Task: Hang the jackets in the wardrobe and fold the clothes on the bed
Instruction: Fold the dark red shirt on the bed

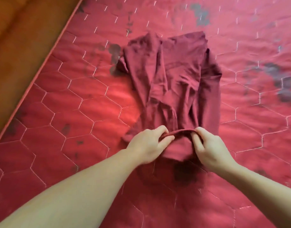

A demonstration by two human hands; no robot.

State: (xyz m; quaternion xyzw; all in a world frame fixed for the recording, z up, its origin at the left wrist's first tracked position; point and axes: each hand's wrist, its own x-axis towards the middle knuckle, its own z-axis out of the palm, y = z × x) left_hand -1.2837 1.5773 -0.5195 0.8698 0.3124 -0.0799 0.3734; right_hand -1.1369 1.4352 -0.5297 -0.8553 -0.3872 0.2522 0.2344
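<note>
1. The shirt (pixel 172 83) pinched by the left hand (pixel 147 146) and right hand (pixel 212 149) is plain dark maroon, with no print.
2. The mattress (pixel 78 109) under both hands is bright red, quilted in a hexagon pattern of pale pink-white stitching.
3. Grey-black blotches (pixel 279 83) mark the mattress beyond and to the right of the right hand, and others lie beyond the left hand.
4. The floor (pixel 21 33) far to the left of the left hand is orange-brown.

The maroon garment (pixel 174 83) lies on the red quilted mattress (pixel 75 112); bare mattress surrounds the garment on every side. Left of the garment, the mattress's edge meets a wooden surface (pixel 17 38).
</note>
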